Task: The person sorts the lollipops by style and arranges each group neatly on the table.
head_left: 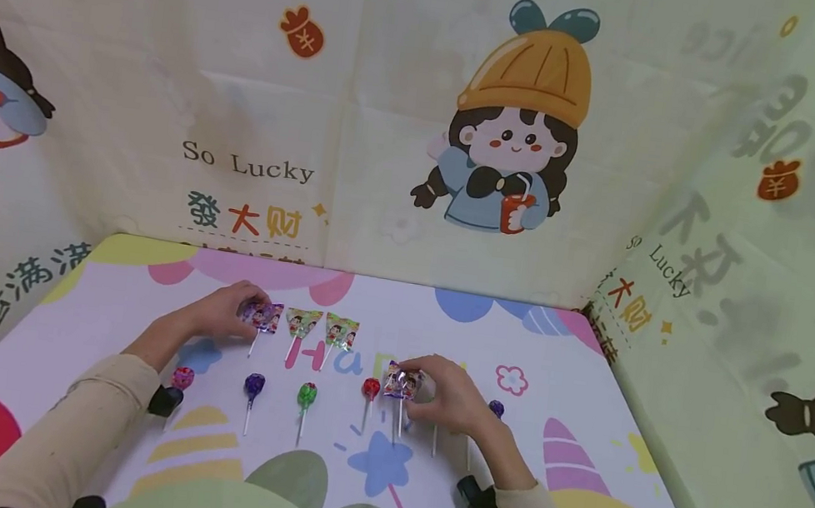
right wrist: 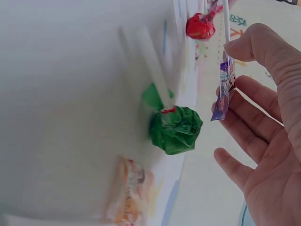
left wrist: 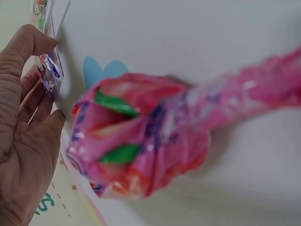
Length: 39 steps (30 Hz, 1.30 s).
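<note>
Pinching flat purple cartoon-printed lollipops by their wrappers, left hand (head_left: 226,310) and right hand (head_left: 448,394) each grasp one.

1. This looks like a small staged booth, a playful home or studio corner, not a kitchen or workshop.
2. Printed cartoon backdrops (head_left: 422,122) close it in on three sides; one shows a girl in an orange hat (head_left: 514,124) holding a drink, with the words "So Lucky" and Chinese good-luck lettering beside her.
3. The surface (head_left: 582,442) wears a bright cloth with pastel hills, flowers, a star and the letters "HAP".
4. Wrapped lollipops (head_left: 305,397) lie in tidy rows on it, like a party or children's game table.
</note>
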Tool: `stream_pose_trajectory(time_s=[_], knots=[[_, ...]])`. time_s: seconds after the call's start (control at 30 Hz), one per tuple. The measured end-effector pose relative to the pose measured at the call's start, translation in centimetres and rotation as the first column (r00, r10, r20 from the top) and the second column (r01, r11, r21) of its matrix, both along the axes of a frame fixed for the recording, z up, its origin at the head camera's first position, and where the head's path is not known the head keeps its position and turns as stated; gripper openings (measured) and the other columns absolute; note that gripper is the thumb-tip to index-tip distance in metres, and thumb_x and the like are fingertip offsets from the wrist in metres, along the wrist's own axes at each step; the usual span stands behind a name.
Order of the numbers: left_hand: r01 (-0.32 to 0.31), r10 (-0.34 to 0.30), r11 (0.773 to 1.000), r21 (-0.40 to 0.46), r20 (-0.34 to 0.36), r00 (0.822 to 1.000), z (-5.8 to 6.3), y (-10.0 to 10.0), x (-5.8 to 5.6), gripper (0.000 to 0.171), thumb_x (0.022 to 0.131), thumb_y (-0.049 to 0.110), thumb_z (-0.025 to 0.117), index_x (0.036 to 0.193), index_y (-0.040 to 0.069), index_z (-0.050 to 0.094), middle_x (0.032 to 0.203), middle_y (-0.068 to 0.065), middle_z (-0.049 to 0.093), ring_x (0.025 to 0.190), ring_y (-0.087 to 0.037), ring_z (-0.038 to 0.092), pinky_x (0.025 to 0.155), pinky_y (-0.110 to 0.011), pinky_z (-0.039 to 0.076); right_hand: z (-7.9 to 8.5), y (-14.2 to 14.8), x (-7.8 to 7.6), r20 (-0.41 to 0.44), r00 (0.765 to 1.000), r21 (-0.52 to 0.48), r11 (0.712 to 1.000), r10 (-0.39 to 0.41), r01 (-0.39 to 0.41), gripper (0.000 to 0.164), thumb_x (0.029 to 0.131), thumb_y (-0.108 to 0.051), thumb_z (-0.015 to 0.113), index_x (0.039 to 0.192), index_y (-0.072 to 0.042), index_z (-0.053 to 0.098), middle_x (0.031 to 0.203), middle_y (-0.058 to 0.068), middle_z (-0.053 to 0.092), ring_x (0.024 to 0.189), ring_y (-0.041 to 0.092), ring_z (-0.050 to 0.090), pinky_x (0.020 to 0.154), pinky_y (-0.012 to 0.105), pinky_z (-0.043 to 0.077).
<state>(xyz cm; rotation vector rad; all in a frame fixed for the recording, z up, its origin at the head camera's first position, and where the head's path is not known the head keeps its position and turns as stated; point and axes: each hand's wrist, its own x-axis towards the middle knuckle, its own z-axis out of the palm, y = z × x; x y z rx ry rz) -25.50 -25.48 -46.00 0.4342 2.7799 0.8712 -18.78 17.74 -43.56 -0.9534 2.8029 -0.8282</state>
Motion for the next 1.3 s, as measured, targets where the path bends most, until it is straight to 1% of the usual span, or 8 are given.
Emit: stream_pose_trajectory(time_s=[0.2, 0.33, 0.53, 0.73, 1.13, 1.3], knots=[[-0.01, 0.01, 1.0, 0.009, 0.023, 1.0, -0.2, 0.1, -0.1, 0.06, 0.084, 0.02, 0.083, 0.135, 0.003, 0.056, 0.14, -0.023, 0.048, 0.13, -0.044, 0.047, 0.112, -0.064, 0.036, 0.4, -0.3, -0.8, 0.003, 1.0, -0.008, 1.0, -0.007, 0.007, 0.053, 0.08, -0.015, 0.083, 0.131, -0.017, 0.068, 0.128, 0.0, 0.069, 0.12, 0.022, 0.062, 0.104, 0.047, 0.051], [-0.022, 0.021, 1.0, 0.013, 0.036, 0.999, -0.2, 0.2, 0.0, 0.06, 0.084, 0.02, 0.082, 0.136, 0.004, 0.056, 0.142, -0.023, 0.047, 0.13, -0.044, 0.047, 0.112, -0.064, 0.036, 0.5, -0.4, -1.4, -0.014, 1.0, -0.005, 1.0, 0.0, 0.0, 0.053, 0.08, -0.014, 0.083, 0.131, -0.016, 0.068, 0.128, 0.001, 0.069, 0.119, 0.021, 0.062, 0.103, 0.046, 0.051], [-0.024, 0.024, 1.0, 0.015, 0.037, 0.999, -0.1, 0.2, 0.2, 0.059, 0.084, 0.02, 0.082, 0.135, 0.004, 0.056, 0.141, -0.022, 0.048, 0.13, -0.044, 0.047, 0.112, -0.064, 0.036, 0.7, -0.7, -1.7, -0.004, 1.0, -0.01, 1.0, 0.003, -0.003, 0.054, 0.08, -0.014, 0.082, 0.132, -0.016, 0.067, 0.13, 0.002, 0.068, 0.122, 0.023, 0.061, 0.105, 0.048, 0.05], [-0.021, 0.021, 1.0, 0.016, 0.029, 0.999, 0.0, 0.2, 0.2, 0.06, 0.084, 0.021, 0.083, 0.135, 0.004, 0.057, 0.139, -0.022, 0.049, 0.128, -0.043, 0.048, 0.112, -0.064, 0.037, 0.6, -1.0, -2.2, 0.015, 1.0, -0.03, 1.0, 0.002, -0.002, 0.054, 0.081, -0.012, 0.081, 0.133, -0.015, 0.067, 0.13, 0.002, 0.068, 0.124, 0.023, 0.06, 0.107, 0.048, 0.049], [-0.02, 0.02, 1.0, 0.005, 0.029, 0.999, 0.2, 0.1, 0.0, 0.06, 0.084, 0.022, 0.083, 0.135, 0.005, 0.057, 0.138, -0.021, 0.049, 0.127, -0.042, 0.049, 0.111, -0.064, 0.038, 0.6, -2.0, -3.9, 0.03, 0.999, -0.042, 0.999, 0.033, -0.032, 0.055, 0.081, -0.01, 0.082, 0.133, -0.012, 0.066, 0.131, 0.006, 0.068, 0.124, 0.024, 0.061, 0.107, 0.047, 0.048], [-0.026, 0.026, 1.0, 0.008, 0.028, 0.999, 0.4, 0.2, 0.3, 0.058, 0.083, 0.021, 0.083, 0.134, 0.005, 0.058, 0.137, -0.021, 0.05, 0.126, -0.042, 0.049, 0.111, -0.064, 0.038, 0.5, -2.3, -4.6, 0.031, 0.999, -0.038, 0.999, 0.039, -0.038, 0.056, 0.08, -0.01, 0.081, 0.134, -0.012, 0.065, 0.131, 0.006, 0.067, 0.125, 0.026, 0.06, 0.108, 0.049, 0.047]])
